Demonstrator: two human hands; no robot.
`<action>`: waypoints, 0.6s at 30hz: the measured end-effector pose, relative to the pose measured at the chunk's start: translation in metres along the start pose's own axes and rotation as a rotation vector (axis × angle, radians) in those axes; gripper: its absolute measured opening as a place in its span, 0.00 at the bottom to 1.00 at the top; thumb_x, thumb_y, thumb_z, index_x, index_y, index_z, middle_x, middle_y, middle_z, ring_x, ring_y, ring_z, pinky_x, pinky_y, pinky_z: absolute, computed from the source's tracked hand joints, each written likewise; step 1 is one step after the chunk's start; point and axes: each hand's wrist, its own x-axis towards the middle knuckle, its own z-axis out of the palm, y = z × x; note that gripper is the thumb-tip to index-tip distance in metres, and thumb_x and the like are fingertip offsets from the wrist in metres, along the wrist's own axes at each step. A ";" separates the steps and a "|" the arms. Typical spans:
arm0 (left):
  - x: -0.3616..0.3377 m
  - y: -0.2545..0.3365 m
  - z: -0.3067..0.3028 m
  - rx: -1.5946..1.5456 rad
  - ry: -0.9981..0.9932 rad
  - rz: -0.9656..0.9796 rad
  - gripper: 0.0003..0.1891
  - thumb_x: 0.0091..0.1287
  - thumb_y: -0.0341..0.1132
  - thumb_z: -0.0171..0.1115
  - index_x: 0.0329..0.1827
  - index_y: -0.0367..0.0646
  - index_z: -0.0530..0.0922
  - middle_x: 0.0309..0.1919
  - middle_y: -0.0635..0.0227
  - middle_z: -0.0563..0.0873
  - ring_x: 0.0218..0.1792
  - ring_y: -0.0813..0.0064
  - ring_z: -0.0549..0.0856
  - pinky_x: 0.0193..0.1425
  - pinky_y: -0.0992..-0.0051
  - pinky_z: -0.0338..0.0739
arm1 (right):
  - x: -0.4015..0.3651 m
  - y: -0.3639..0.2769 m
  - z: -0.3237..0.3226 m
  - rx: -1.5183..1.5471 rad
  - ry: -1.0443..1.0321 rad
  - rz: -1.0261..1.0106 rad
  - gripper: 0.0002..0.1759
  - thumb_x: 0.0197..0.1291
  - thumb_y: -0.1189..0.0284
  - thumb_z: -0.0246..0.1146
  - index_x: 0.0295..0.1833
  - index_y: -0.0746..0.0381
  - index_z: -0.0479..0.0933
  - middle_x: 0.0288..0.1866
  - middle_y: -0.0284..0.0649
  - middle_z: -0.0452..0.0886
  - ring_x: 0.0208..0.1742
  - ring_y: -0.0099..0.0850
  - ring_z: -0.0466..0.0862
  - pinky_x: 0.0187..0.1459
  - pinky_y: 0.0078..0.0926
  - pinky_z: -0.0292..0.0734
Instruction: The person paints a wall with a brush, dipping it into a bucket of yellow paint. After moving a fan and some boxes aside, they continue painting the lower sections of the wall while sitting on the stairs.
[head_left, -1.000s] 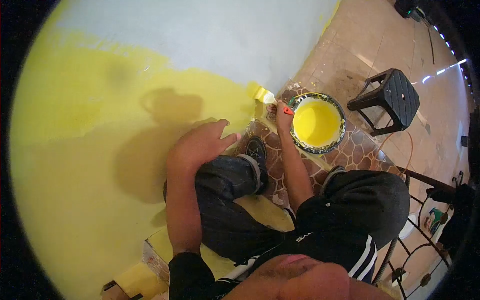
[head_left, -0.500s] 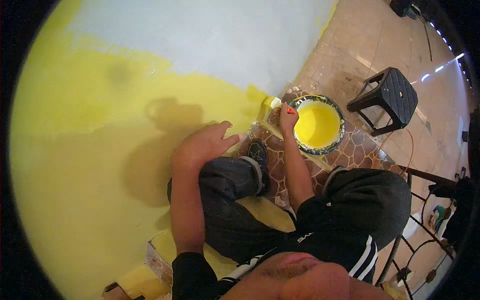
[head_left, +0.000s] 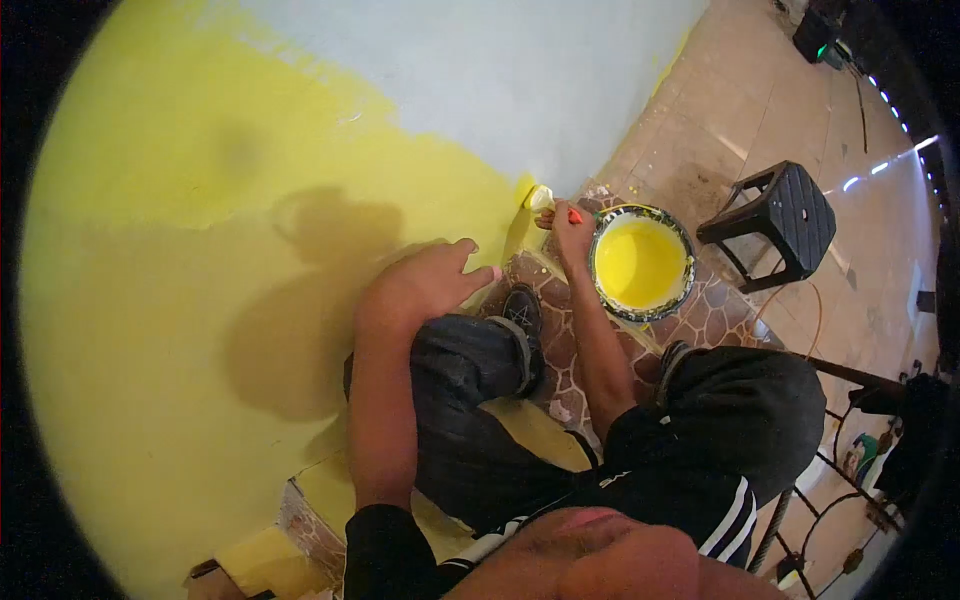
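Note:
My right hand (head_left: 571,238) is closed around a paintbrush (head_left: 538,198) with a red-orange handle end. Its paint-covered bristles touch the wall (head_left: 480,110) low down, where fresh yellow meets the pale surface. Just right of that hand stands a bucket (head_left: 643,262) of yellow paint, its rim splattered. Over my bent left knee lies my left hand (head_left: 440,278), thumb and forefinger apart, holding nothing. It is near the yellow-painted part of the wall, and its other fingers are partly hidden.
A black plastic stool (head_left: 775,225) stands right of the bucket on the tiled floor. My shoe (head_left: 521,318) rests on brown stone-patterned tiles near the wall base. Dark metal railing (head_left: 840,470) is at lower right, with a thin orange cord (head_left: 818,320) close by.
My right hand has moved the brush slightly up and left along the wall. My left hand stays over the knee. The view has shifted a little.

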 end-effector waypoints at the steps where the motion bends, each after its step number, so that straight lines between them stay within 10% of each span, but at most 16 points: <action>1: -0.002 0.004 -0.004 0.006 -0.024 -0.018 0.31 0.65 0.56 0.51 0.55 0.34 0.74 0.50 0.43 0.79 0.54 0.47 0.77 0.60 0.59 0.69 | -0.004 -0.011 0.003 -0.021 -0.010 0.007 0.16 0.65 0.70 0.54 0.39 0.75 0.78 0.27 0.46 0.82 0.25 0.33 0.84 0.30 0.26 0.83; 18: 0.010 0.005 0.007 0.077 -0.045 -0.027 0.32 0.67 0.56 0.53 0.58 0.32 0.72 0.50 0.44 0.80 0.52 0.53 0.80 0.58 0.64 0.72 | -0.022 -0.164 0.018 0.516 -0.221 -0.239 0.27 0.69 0.61 0.43 0.50 0.77 0.74 0.28 0.49 0.81 0.27 0.38 0.84 0.32 0.29 0.82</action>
